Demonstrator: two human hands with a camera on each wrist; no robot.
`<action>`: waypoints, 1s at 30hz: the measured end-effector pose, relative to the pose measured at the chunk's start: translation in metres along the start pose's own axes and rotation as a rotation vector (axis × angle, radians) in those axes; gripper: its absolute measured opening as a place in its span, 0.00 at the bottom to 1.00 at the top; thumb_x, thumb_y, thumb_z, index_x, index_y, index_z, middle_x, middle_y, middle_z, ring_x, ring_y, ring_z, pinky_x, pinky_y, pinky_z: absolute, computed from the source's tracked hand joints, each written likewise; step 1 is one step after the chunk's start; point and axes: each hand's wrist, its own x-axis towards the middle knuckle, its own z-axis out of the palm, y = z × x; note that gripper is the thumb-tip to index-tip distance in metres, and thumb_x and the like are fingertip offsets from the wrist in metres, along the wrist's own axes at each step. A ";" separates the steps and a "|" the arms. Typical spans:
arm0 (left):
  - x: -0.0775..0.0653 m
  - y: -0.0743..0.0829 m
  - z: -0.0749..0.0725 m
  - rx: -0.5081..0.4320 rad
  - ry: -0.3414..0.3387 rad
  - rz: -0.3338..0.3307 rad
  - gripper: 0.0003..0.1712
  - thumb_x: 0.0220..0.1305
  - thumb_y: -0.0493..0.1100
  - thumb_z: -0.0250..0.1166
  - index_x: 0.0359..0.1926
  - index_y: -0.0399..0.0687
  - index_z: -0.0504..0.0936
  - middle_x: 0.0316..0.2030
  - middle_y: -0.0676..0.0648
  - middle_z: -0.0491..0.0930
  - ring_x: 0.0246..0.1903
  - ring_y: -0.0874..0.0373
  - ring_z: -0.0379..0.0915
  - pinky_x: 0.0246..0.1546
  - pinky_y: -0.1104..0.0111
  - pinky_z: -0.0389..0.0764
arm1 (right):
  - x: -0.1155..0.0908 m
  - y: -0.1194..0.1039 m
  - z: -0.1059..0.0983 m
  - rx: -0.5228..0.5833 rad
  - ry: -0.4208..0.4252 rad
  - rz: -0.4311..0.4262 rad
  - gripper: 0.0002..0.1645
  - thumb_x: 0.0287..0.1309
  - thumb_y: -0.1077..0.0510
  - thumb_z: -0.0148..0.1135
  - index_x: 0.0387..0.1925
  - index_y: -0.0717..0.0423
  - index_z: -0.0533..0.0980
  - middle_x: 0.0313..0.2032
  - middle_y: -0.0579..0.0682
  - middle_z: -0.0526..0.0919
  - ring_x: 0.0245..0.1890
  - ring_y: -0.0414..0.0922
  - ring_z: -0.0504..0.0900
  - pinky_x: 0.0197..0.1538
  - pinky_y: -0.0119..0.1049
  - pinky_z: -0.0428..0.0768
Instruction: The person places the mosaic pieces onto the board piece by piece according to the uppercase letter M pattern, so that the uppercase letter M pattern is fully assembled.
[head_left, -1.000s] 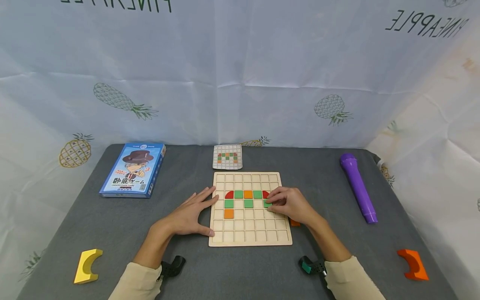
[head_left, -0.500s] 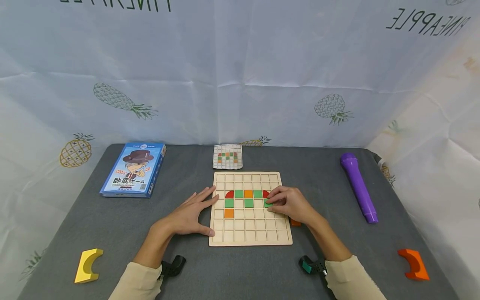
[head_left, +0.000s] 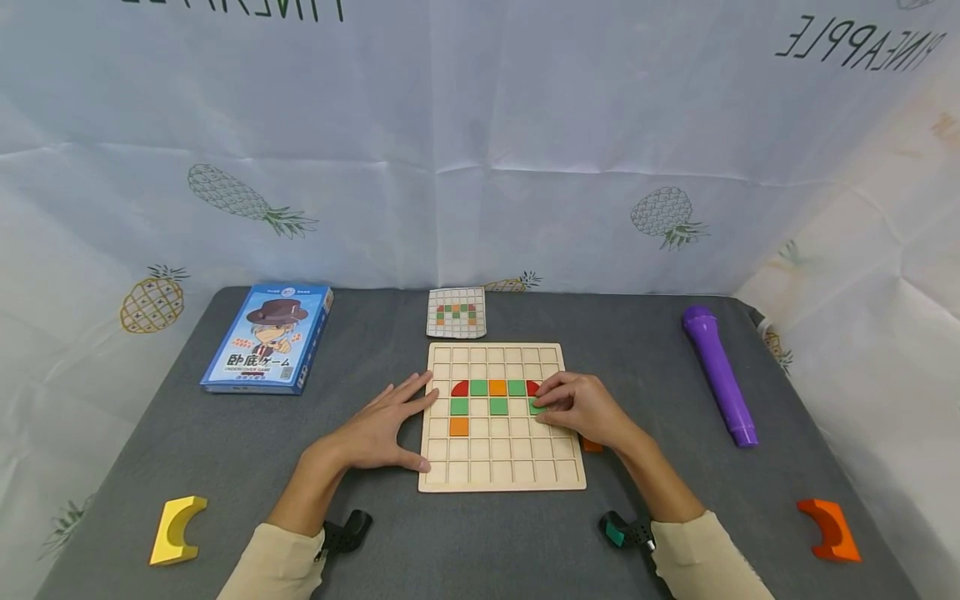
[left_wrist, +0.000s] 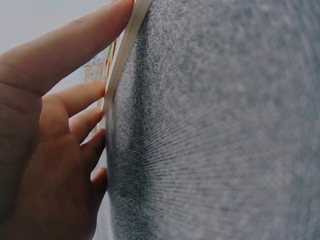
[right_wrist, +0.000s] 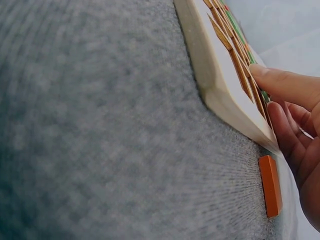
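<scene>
A wooden grid board [head_left: 507, 473] lies on the table with green, orange and red tiles set in its cells. My left hand [head_left: 375, 433] rests along the board's left edge, fingers spread and thumb at the lower left. With thumb and fingertips, my right hand [head_left: 581, 410] pinches a green square tile [head_left: 535, 406] in the second tile row, partly hidden by the fingers. Just above it a red quarter-round tile [head_left: 532, 388] shows beside the index finger. A single orange square tile [head_left: 458, 427] forms the third row at the left.
Behind the board lies a pattern card [head_left: 456, 314]. An orange tile [right_wrist: 270, 186] sits on the cloth by the board's right edge. A blue game box [head_left: 266, 340], a purple microphone [head_left: 718, 375], a yellow arch block [head_left: 175, 531] and an orange arch block [head_left: 829, 530] lie farther out.
</scene>
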 end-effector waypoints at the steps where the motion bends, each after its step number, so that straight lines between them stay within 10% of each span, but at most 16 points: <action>1: 0.000 0.000 0.000 0.000 0.000 0.001 0.63 0.48 0.61 0.80 0.79 0.46 0.59 0.83 0.45 0.43 0.82 0.39 0.38 0.80 0.37 0.42 | 0.000 0.000 0.000 0.002 -0.002 -0.003 0.09 0.52 0.60 0.78 0.38 0.53 0.90 0.45 0.49 0.87 0.37 0.36 0.83 0.36 0.29 0.82; 12: 0.000 0.001 0.000 0.002 -0.001 0.005 0.62 0.48 0.61 0.80 0.79 0.45 0.60 0.83 0.44 0.43 0.82 0.38 0.38 0.80 0.37 0.42 | -0.006 0.007 -0.012 0.120 -0.007 -0.005 0.19 0.53 0.55 0.78 0.48 0.52 0.87 0.49 0.51 0.86 0.36 0.37 0.81 0.40 0.29 0.84; 30: -0.001 0.001 0.000 -0.003 0.004 0.007 0.62 0.48 0.61 0.80 0.79 0.45 0.60 0.83 0.44 0.43 0.82 0.39 0.39 0.80 0.37 0.42 | -0.051 0.027 -0.043 -0.033 0.066 -0.025 0.24 0.52 0.54 0.79 0.52 0.49 0.86 0.52 0.47 0.87 0.50 0.33 0.81 0.45 0.31 0.83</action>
